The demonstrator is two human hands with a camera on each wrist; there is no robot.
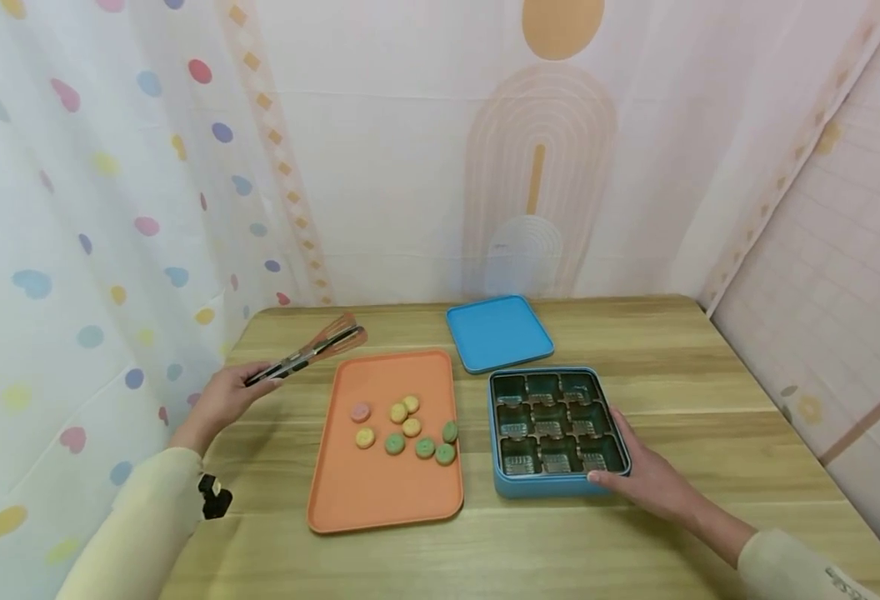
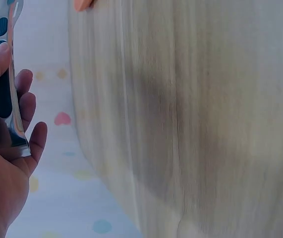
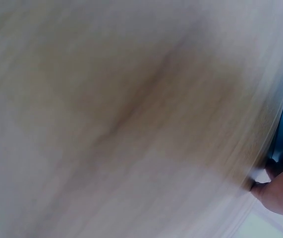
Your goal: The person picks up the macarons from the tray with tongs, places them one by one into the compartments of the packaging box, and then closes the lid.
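Orange-ended tongs (image 1: 301,359) are sitting gripped in the left hand (image 1: 226,398), left of the tray (image 1: 383,496); right of it, the right hand (image 1: 653,479) is gripping the nine-hole box (image 1: 552,487), probably steadying. Tray cookies (image 1: 395,444) would be needing gentle pinching.

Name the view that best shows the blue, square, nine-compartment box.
Head view: the blue, square, nine-compartment box shows nearly whole, from above. Right wrist view catches only part of its blue side; left wrist view shows none.
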